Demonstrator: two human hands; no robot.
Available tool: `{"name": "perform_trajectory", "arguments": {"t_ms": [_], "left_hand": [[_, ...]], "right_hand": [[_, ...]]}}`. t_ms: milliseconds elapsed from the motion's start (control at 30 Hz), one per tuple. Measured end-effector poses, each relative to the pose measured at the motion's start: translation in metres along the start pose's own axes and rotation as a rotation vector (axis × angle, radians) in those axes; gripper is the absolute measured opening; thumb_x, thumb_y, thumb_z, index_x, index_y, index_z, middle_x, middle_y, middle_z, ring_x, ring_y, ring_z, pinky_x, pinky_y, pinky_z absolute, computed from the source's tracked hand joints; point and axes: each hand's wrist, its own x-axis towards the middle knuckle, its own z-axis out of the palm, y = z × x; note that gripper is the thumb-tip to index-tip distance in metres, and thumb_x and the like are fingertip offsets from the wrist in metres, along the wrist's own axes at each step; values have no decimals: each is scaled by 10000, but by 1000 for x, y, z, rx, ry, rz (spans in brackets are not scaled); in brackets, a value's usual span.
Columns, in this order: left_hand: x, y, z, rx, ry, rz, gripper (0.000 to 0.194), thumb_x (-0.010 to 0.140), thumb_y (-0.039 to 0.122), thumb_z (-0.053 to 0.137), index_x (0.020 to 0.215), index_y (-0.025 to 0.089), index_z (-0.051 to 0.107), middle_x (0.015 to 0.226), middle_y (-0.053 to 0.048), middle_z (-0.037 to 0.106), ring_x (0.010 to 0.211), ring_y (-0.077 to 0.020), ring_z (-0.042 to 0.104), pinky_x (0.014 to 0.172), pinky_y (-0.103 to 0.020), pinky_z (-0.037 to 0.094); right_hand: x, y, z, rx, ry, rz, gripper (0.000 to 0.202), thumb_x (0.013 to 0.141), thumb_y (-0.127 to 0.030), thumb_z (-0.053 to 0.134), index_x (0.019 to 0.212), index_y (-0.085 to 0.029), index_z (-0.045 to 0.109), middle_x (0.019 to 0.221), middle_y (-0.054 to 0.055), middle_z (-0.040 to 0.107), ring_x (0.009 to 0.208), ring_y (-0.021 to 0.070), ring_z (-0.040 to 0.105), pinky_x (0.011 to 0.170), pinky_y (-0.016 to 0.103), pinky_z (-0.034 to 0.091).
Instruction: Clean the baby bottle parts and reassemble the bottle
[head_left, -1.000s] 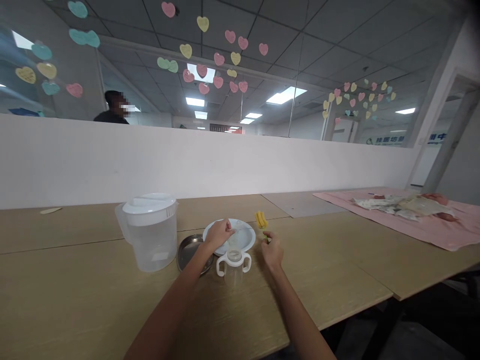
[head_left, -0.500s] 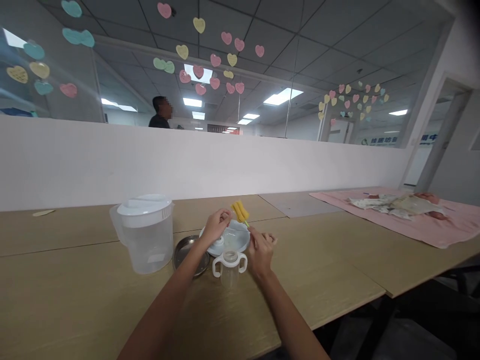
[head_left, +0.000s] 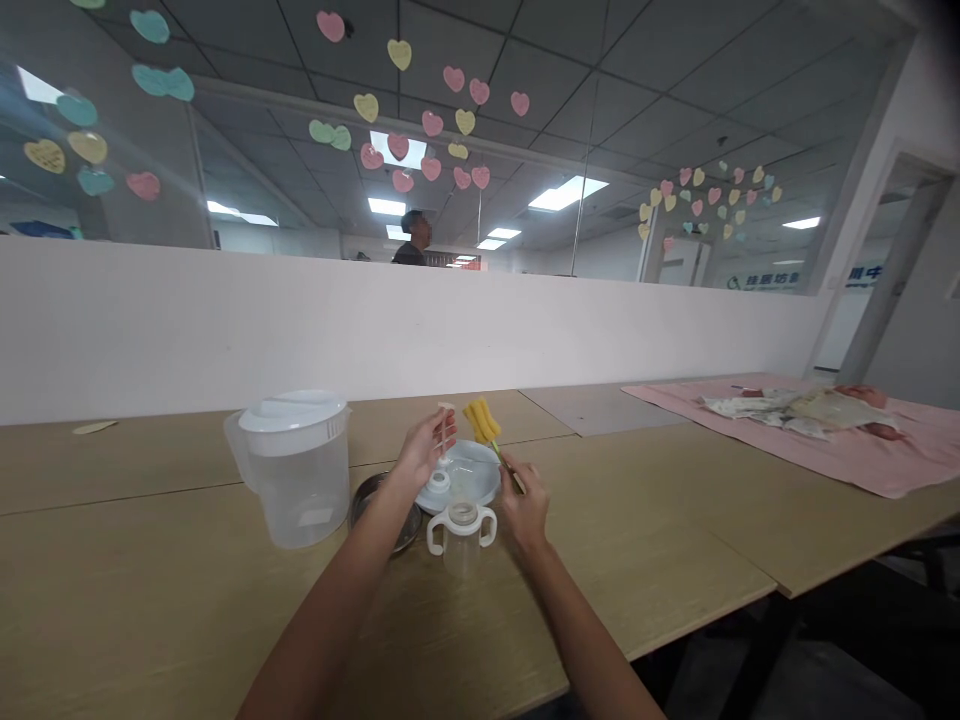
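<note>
My right hand (head_left: 526,505) grips the handle of a yellow sponge bottle brush (head_left: 482,421), its head raised over the far side of a white bowl (head_left: 484,485). To its left, my left hand (head_left: 421,448) pinches a thin, whitish straw-like piece (head_left: 444,432) upright above the bowl. A white bottle cap or collar (head_left: 438,482) sits at the bowl's left side. In front stands a clear baby bottle (head_left: 461,545) with two white handles and an open top. Partly behind my left forearm lies a round metal dish (head_left: 406,533).
A clear pitcher (head_left: 300,490) with a white lid stands left of the dish. Toward the right, a pink cloth (head_left: 862,470) bears a doll-like figure and white fabric. A low white wall (head_left: 420,330) with glass above backs the table; a person (head_left: 412,240) is beyond it.
My left hand has moved slightly left, away from the brush head, and the thin piece in its fingers now shows upright. Beyond the glass, the person has moved right.
</note>
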Motion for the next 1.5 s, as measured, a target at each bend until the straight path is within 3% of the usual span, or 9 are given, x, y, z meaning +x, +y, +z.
{"name": "perform_trajectory", "arguments": {"t_ms": [367,433,533,633,700,867,1067,1267,1500], "left_hand": [[-6,31,-9,-86,-177,122,94,744,177,640,821,122,645,809,-50,654,789,-109,608,789,-215,459],[-11,44,-19,178,-185,219,140,743,235,635,828,126,654,807,-55,660,765,-122,604,782,-243,466],[-18,63,-39,929,-116,339,169,742,273,594,796,133,671,760,-51,665,712,-144,591,706,-257,455],[-21,70,-57,1676,-91,268,131,703,179,557,713,141,682,715,-46,669,679,-151,583,626,-234,412],[-19,68,-67,1862,-104,167,131,662,124,544,621,138,668,647,-43,661,619,-142,576,569,-217,388],[-9,49,-82,1948,-103,-18,149,643,140,558,520,128,640,526,-61,634,509,-141,573,517,-205,401],[-10,42,-63,2035,8,109,246,740,151,526,905,59,684,951,-226,668,914,-286,632,751,-322,469],[-10,5,-30,1868,-256,397,415,867,246,444,1276,194,489,1323,-72,510,1209,-172,469,1020,-262,331],[19,-41,-45,1759,-326,352,521,777,212,575,1290,180,486,1250,-138,559,1158,-277,508,975,-364,376]], "right_hand": [[7,9,-11,-191,-122,-285,306,777,-82,468,878,-235,714,873,19,704,744,150,539,888,369,318],[8,8,-13,-224,-94,-285,292,768,-82,474,830,-232,717,839,18,706,762,160,538,856,354,322],[7,7,-15,-281,-48,-265,285,776,-91,474,857,-220,715,848,23,706,787,172,536,775,317,331],[5,7,-15,-326,-20,-249,290,801,-101,460,906,-209,708,889,29,703,788,171,530,745,299,328],[4,8,-14,-345,-20,-244,293,815,-110,450,929,-204,702,906,33,700,789,170,525,750,296,329],[2,11,-13,-372,-48,-233,290,843,-139,430,949,-206,691,920,28,696,786,168,527,755,293,326],[3,14,-10,-398,-34,-136,309,902,-240,375,962,-159,667,933,70,679,812,181,544,784,303,353],[2,14,-9,-411,-20,1,448,938,-368,282,1025,-112,639,877,120,657,803,194,559,748,300,401],[2,9,-9,-450,-110,150,507,946,-387,207,1041,-118,626,889,114,661,731,175,584,628,255,368]]}}
